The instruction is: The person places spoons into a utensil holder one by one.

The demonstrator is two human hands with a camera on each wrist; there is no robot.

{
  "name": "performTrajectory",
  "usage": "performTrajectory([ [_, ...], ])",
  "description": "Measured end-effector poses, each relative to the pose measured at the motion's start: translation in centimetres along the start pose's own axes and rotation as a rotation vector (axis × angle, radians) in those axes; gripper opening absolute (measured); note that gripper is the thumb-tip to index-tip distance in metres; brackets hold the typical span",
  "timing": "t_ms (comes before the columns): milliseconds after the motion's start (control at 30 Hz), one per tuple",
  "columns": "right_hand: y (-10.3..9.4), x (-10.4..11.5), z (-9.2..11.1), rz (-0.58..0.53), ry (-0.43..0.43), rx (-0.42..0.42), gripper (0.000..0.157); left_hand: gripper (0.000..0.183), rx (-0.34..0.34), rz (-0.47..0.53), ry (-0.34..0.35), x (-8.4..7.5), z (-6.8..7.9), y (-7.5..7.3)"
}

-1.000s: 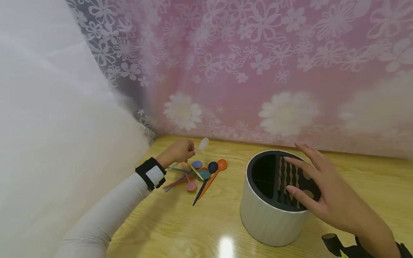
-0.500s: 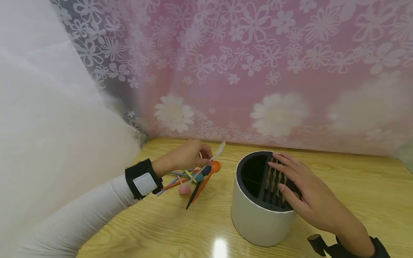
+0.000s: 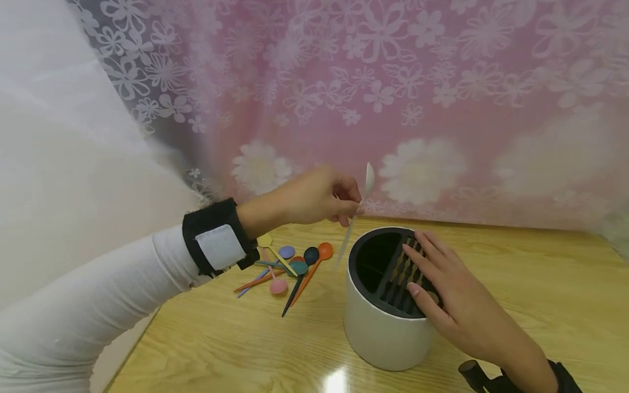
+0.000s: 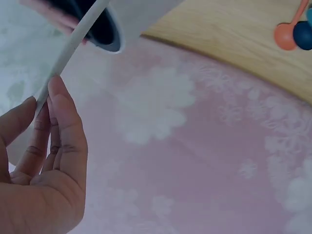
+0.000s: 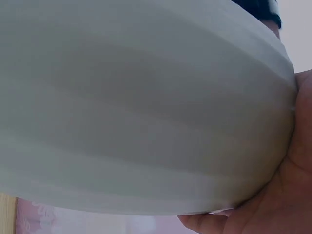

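My left hand (image 3: 326,196) pinches a white spoon (image 3: 369,180) by its handle between thumb and fingertips. The spoon is held up steeply, bowl on top, its handle end down beside the left rim of a round white holder (image 3: 383,338). That holder has a black top with a large open compartment (image 3: 375,259) on the left and a slotted section (image 3: 400,278) on the right. Over the slotted side lies my right hand (image 3: 457,295), fingers spread across the top. In the right wrist view its palm (image 5: 287,190) rests against the holder's ribbed wall.
Left of the holder lies a loose pile of coloured spoons, among them an orange spoon (image 3: 314,267), a dark blue spoon (image 3: 310,255), a pink spoon (image 3: 278,286) and a yellow spoon (image 3: 282,257). A pink flowered curtain (image 3: 314,109) hangs behind the wooden table (image 3: 236,338).
My left hand has lifted the white spoon from over the pile and carried it right, turning it upright near the holder. My right hand has come down onto the holder's top.
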State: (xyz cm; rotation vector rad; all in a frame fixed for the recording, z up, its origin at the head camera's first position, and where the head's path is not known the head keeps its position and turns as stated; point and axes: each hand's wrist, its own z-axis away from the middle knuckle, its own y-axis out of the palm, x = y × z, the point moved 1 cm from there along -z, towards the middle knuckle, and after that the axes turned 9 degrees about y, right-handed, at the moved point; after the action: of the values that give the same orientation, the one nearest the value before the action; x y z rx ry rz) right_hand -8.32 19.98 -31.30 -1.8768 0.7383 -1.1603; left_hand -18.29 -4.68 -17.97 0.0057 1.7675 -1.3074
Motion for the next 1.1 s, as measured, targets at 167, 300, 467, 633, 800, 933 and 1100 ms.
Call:
performTrajectory([
  [167,0.1,0.7,-0.1,0.027,-0.016,-0.032,0.055,0.009,0.007,-0.010,0.049,-3.0,-1.9,-0.5],
  [300,0.2,0.8,-0.2,0.043,-0.017,-0.043,0.053,0.010,0.012,-0.103,0.080,-4.5,-3.4,-0.9],
  [467,0.3,0.7,-0.2,0.052,-0.009,-0.051,0.052,0.011,0.027,-0.233,0.052,-5.5,-5.4,-0.4],
  [633,0.4,0.7,-0.1,0.055,0.000,-0.053,0.052,0.010,0.085,-0.283,-0.004,-5.9,-7.2,1.0],
  [800,0.4,0.7,0.0,0.053,0.007,-0.049,0.051,0.010,0.099,-0.277,-0.057,-4.2,-7.3,2.4],
  [933,0.3,0.7,0.1,0.054,0.001,-0.066,0.050,0.011,0.131,-0.268,-0.106,-2.8,-7.0,3.7],
  [1100,0.3,0.6,0.1,0.054,0.007,-0.060,0.050,0.012,0.169,-0.248,-0.131,-2.0,-7.2,5.1],
])
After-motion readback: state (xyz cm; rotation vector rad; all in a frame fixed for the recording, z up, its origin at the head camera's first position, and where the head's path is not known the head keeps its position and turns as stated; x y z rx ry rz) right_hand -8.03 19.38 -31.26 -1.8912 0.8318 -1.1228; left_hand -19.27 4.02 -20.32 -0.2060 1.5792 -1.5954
